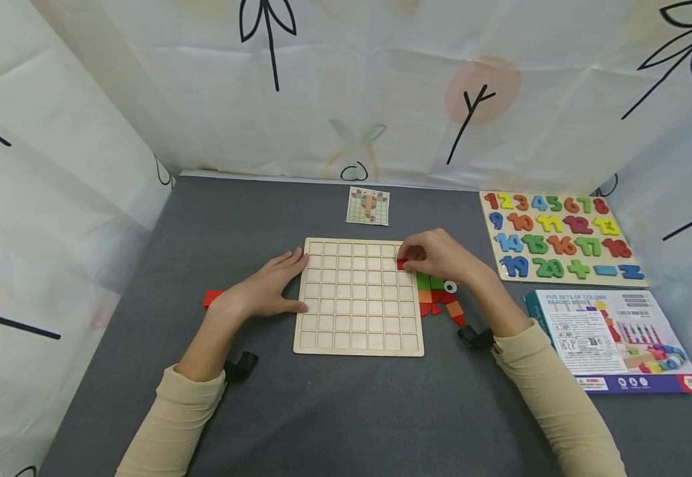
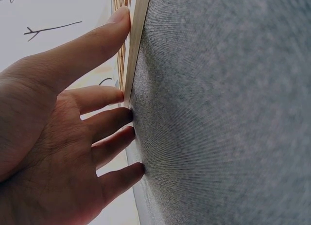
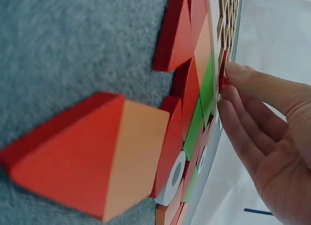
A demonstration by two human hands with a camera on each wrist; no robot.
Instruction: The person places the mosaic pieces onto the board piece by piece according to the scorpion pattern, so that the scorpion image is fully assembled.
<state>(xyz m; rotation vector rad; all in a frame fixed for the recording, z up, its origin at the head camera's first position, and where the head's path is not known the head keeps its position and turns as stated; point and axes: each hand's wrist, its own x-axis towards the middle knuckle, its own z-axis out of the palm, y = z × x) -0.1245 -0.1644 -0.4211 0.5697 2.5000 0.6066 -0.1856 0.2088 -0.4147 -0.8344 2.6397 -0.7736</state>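
A pale wooden board with square cells (image 1: 346, 291) lies in the middle of the table. My left hand (image 1: 262, 285) rests against its left edge, fingers spread and fairly straight; in the left wrist view the thumb (image 2: 109, 30) touches the rim. At the board's upper right, my right hand (image 1: 441, 255) pinches a small red block (image 1: 401, 264) between thumb and fingers, over the cells near the right edge. Red, orange, green and eye-printed blocks (image 3: 138, 152) lie beside the board's right edge, partly under the right hand and forearm in the head view.
Behind the board lies a small pattern card (image 1: 367, 206). A number puzzle board (image 1: 578, 283) is at the back right, with a printed box (image 1: 584, 338) in front of it. A red piece (image 1: 211, 297) shows beside the left wrist. Printed white cloth (image 1: 221, 126) hangs around the table.
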